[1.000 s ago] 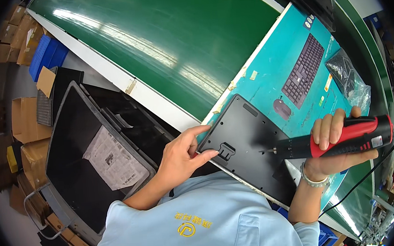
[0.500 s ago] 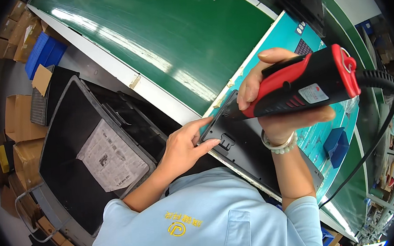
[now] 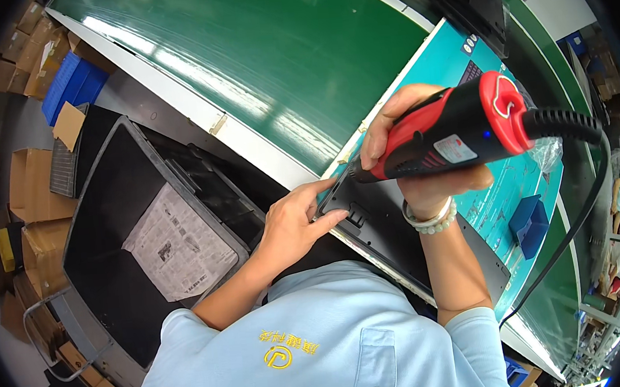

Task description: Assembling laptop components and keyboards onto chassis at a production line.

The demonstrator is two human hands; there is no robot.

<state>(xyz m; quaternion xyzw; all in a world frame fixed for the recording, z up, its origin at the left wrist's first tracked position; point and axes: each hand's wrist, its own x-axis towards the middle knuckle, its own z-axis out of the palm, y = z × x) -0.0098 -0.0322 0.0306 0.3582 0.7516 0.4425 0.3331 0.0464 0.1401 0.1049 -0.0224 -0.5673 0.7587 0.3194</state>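
Observation:
My right hand (image 3: 434, 191) is wrapped round a red and black corded electric screwdriver (image 3: 434, 142), and a small blue light glows near its rear end. The black nose points down at the far left corner of a black keyboard (image 3: 403, 248), which lies underside up; the tip itself is hard to make out. At that same corner my left hand (image 3: 292, 224) grips the keyboard's edge, index finger along the end and thumb over the underside near a flip-out foot. My right hand and the tool hide part of the keyboard.
Under the keyboard lies a teal printed sheet (image 3: 487, 193) on the bench, with a small blue bin (image 3: 528, 226) at right. The tool's black cable (image 3: 584, 206) loops down the right side. Beyond runs a green belt (image 3: 239, 59). A black crate (image 3: 82, 243) with newspaper stands left.
The screwdriver and my right hand have moved left and slightly down to the keyboard's corner. The blue light now shows on the tool. My left hand stays nearly still.

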